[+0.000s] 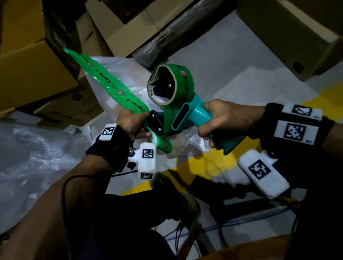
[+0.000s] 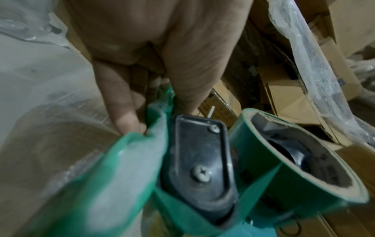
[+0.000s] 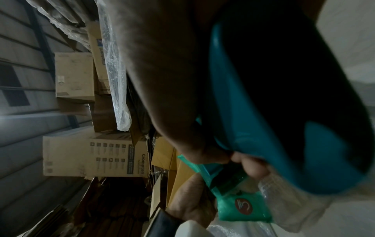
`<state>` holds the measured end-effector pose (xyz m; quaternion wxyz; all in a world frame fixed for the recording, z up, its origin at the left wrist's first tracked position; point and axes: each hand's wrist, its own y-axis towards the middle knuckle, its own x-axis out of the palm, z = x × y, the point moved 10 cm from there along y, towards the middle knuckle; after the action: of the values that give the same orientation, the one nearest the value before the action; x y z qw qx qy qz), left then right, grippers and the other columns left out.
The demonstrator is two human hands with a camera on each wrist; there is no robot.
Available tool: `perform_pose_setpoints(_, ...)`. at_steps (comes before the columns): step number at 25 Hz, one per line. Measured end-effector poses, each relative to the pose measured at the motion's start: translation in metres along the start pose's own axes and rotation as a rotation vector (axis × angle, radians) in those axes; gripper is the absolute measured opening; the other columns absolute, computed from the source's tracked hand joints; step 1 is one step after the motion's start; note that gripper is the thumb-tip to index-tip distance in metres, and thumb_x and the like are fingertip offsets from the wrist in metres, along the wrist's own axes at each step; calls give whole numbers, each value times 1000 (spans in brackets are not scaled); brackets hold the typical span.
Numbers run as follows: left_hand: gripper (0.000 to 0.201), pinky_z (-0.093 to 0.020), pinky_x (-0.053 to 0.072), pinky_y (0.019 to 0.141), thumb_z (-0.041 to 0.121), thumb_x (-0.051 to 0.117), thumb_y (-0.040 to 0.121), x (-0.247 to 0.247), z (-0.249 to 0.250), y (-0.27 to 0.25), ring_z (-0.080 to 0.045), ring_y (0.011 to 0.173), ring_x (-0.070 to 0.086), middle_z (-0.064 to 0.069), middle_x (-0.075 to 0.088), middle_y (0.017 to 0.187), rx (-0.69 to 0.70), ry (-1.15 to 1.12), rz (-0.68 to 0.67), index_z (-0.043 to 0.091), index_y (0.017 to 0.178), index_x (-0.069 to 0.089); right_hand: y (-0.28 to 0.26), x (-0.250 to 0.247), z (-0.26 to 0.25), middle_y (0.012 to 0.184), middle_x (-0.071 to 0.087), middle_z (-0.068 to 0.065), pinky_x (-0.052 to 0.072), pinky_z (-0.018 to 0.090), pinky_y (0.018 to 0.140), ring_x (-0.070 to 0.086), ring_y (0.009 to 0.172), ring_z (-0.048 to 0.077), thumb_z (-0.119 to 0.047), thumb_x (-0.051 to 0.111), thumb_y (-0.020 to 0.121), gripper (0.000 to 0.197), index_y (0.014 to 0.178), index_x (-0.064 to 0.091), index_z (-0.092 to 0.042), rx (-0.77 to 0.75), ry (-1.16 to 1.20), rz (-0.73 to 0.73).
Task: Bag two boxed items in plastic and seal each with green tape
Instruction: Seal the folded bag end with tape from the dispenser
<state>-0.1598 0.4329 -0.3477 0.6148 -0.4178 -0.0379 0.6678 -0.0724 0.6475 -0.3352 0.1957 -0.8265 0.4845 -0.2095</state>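
Observation:
A teal tape dispenser point(image 1: 188, 114) with a green tape roll point(image 1: 170, 84) hangs in front of me. My right hand point(image 1: 214, 128) grips its handle point(image 3: 253, 104). A long printed strip of green tape point(image 1: 104, 77) runs up and to the left from the dispenser's front, over a translucent plastic bag point(image 1: 114, 67). At the dispenser's black front plate point(image 2: 198, 160), my left hand point(image 1: 136, 124) pinches the green tape point(image 2: 129, 144) together with plastic. The bag hides the boxed item inside it. In the right wrist view a taped fold point(image 3: 243, 206) shows below the handle.
Large cardboard boxes point(image 1: 18, 69) crowd the back and left, and another box point(image 1: 295, 17) stands at the right. A sheet of bubble wrap point(image 1: 18, 163) covers the floor at left. A yellow floor line point(image 1: 195, 166), cables point(image 1: 186, 232) and my legs lie below.

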Motion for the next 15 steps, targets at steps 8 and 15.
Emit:
perform_pose_setpoints(8, 10, -27, 51, 39, -4, 59, 86, -5, 9, 11, -17, 45, 63, -16, 65, 79, 38, -70, 46, 2, 93, 62, -5, -3, -6, 68, 51, 22, 51, 35, 51, 57, 53, 31, -5, 64, 68, 34, 98, 50, 3, -11, 29, 48)
perform_pose_setpoints(15, 13, -22, 46, 34, -5, 59, 85, -1, 12, 12, -16, 36, 58, -7, 63, 51, 16, -83, 72, 3, 74, 59, -17, -9, -11, 65, 51, 19, 51, 30, 47, 56, 50, 25, 8, 54, 86, 6, 86, 52, 2, -39, 74, 87)
